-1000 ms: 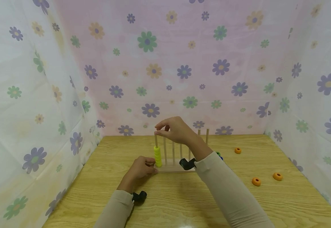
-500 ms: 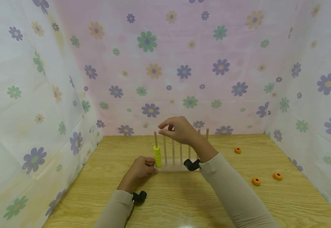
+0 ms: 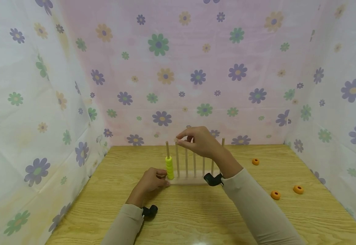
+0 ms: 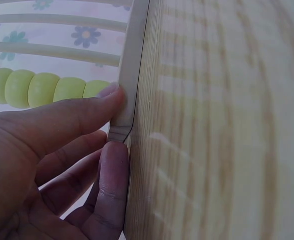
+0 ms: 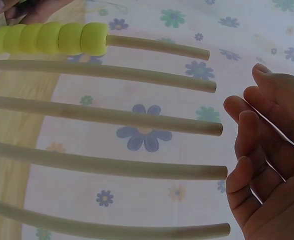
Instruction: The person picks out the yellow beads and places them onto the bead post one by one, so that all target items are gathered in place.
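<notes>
A wooden peg rack point(image 3: 187, 182) stands upright on the table, with several thin pegs point(image 5: 157, 121) rising from its base. Several yellow rings point(image 3: 169, 168) are stacked on its leftmost peg, whose upper part is bare. My left hand point(image 3: 151, 179) holds the left end of the base, thumb against one face and fingers at the end, as the left wrist view shows. Near the peg tops hovers my right hand point(image 3: 197, 139), holding nothing. Its fingers are loosely bent and apart from the pegs in the right wrist view. My right forearm hides part of the rack's right side.
On the table's right side lie three orange rings: a far one point(image 3: 256, 161), a near one point(image 3: 275, 195) and one further right point(image 3: 298, 189). Flowered cloth point(image 3: 181, 68) walls in the back and both sides of the wooden table point(image 3: 178, 217).
My right hand has moved off the leftmost peg's tip and shifted right along the peg tops. Green and blue pieces behind the forearm have become hidden. My left hand has stayed put.
</notes>
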`<state>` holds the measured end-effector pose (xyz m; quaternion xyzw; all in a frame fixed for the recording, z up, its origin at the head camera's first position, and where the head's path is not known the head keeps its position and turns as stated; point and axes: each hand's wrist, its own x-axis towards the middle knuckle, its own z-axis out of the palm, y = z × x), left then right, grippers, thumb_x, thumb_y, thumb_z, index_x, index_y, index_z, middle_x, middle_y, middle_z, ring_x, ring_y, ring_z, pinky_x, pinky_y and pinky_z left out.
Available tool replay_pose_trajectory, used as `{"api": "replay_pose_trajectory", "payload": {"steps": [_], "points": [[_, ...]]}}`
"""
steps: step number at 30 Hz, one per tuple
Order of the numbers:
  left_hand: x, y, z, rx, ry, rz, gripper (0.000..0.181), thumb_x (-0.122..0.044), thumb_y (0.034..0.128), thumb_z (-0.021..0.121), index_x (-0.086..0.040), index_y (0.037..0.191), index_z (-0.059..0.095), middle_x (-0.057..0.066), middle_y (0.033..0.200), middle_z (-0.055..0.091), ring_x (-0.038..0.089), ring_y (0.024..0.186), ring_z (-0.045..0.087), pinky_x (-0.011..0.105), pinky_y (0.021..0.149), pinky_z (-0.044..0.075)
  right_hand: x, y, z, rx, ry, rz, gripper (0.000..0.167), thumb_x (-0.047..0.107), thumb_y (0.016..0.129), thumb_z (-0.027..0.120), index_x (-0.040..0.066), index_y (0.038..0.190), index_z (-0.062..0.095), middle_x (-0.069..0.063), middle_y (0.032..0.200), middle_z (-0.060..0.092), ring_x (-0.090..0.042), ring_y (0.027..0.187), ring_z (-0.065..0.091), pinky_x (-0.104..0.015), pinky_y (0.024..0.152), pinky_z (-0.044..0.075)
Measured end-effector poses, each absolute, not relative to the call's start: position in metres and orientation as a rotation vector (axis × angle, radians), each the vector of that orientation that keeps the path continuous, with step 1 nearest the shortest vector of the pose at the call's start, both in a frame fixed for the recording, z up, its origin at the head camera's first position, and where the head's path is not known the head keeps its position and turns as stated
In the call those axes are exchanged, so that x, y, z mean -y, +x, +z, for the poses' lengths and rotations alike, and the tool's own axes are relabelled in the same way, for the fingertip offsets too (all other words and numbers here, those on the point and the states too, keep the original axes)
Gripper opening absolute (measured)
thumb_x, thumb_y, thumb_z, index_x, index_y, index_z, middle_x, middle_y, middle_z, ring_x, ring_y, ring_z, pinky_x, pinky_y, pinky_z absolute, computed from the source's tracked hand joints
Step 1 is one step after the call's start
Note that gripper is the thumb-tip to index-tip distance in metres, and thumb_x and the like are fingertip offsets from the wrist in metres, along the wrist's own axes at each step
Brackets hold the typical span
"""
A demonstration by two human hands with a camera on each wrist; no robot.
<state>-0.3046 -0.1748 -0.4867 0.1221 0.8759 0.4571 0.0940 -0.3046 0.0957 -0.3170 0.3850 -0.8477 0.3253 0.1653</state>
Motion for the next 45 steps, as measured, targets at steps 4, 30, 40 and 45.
{"api": "replay_pose_trajectory", "payload": {"steps": [4, 30, 40, 45], "points": [[0.175, -0.304, -0.486, -2.595, 0.354, 1.36, 0.05, -0.02, 0.0849, 0.088, -0.01, 0.131, 0.073, 0.01, 0.129, 0.072, 0.021, 0.105, 0.071, 0.036, 0.081, 0.063, -0.1, -0.301, -0.317, 2.41, 1.088, 0.924, 0.02, 0.03, 0.098, 0.074, 0.019, 0.115, 0.08, 0.007, 0.1, 0.077, -0.007, 0.07, 0.06, -0.027, 0.057, 0.052], [0.174, -0.302, -0.484, -2.569, 0.365, 1.38, 0.051, -0.018, 0.0864, 0.086, -0.007, 0.134, 0.071, 0.013, 0.13, 0.071, 0.022, 0.104, 0.072, 0.035, 0.079, 0.064, -0.145, -0.288, -0.334, 2.315, 1.076, 0.826, 0.018, 0.029, 0.096, 0.077, 0.021, 0.112, 0.081, 0.009, 0.101, 0.077, -0.002, 0.072, 0.059, -0.029, 0.064, 0.054], [0.174, -0.302, -0.481, -2.59, 0.362, 1.35, 0.051, -0.019, 0.0864, 0.086, -0.008, 0.134, 0.071, 0.012, 0.13, 0.071, 0.024, 0.107, 0.071, 0.035, 0.08, 0.063, -0.162, -0.278, -0.348, 2.341, 1.055, 0.837, 0.023, 0.027, 0.096, 0.077, 0.02, 0.118, 0.079, 0.011, 0.095, 0.073, -0.002, 0.073, 0.058, -0.028, 0.065, 0.055], [0.174, -0.302, -0.483, -2.589, 0.348, 1.345, 0.053, -0.02, 0.0865, 0.086, -0.008, 0.135, 0.07, 0.013, 0.133, 0.07, 0.025, 0.112, 0.069, 0.034, 0.081, 0.062, -0.168, -0.272, -0.354, 2.342, 1.03, 0.824, 0.022, 0.027, 0.096, 0.077, 0.02, 0.117, 0.079, 0.014, 0.093, 0.072, 0.0, 0.072, 0.056, -0.027, 0.065, 0.053]]}}
